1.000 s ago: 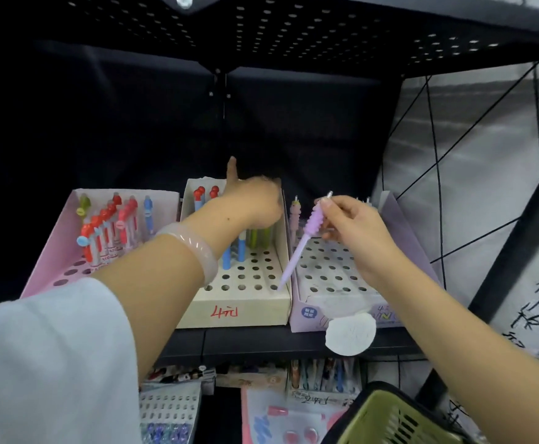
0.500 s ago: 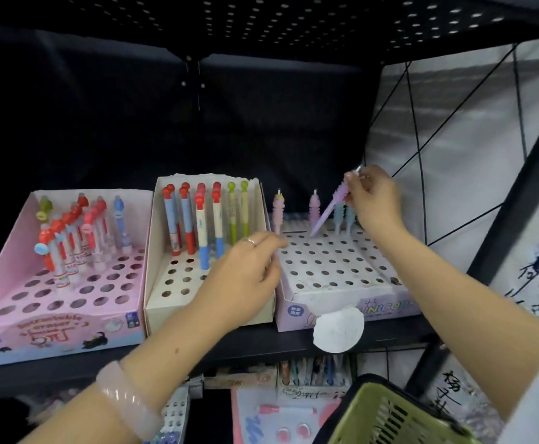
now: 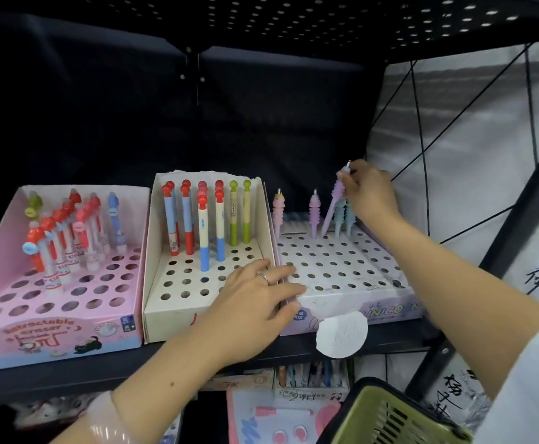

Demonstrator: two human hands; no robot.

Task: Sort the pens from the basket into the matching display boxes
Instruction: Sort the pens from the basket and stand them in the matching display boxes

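Sitting nearest, at the bottom right corner, is the green basket [image 3: 389,418] with a dark rim; its contents are not visible. Above it runs the dark shelf [image 3: 117,370] that carries three display boxes side by side.

The left hand [image 3: 255,302], a ring on one finger and a pale bracelet [image 3: 108,421] on the wrist, lies with relaxed, nearly straight fingers over the front corner where the cream box [image 3: 168,315] meets the lilac box [image 3: 386,310]; its fingertips rest on the lilac box's perforated top. It holds nothing. A round white tag [image 3: 341,334] hangs from the lilac box's front edge.

To the left stands the pink box [image 3: 53,334], with red, blue and green capped erasers upright in its rear holes. The cream box holds red-topped and green-topped pens [image 3: 204,225] upright in its back rows.

Farther back, the right hand [image 3: 369,195] pinches the upper end of a purple ridged pen [image 3: 333,208] between curled fingers. The pen leans, its lower tip at a hole in the lilac box's rear row, between a standing purple pen [image 3: 314,214] and two blue ones [image 3: 343,219]. A pink pen [image 3: 277,213] stands at the row's left end. Behind everything hangs a dark backdrop.
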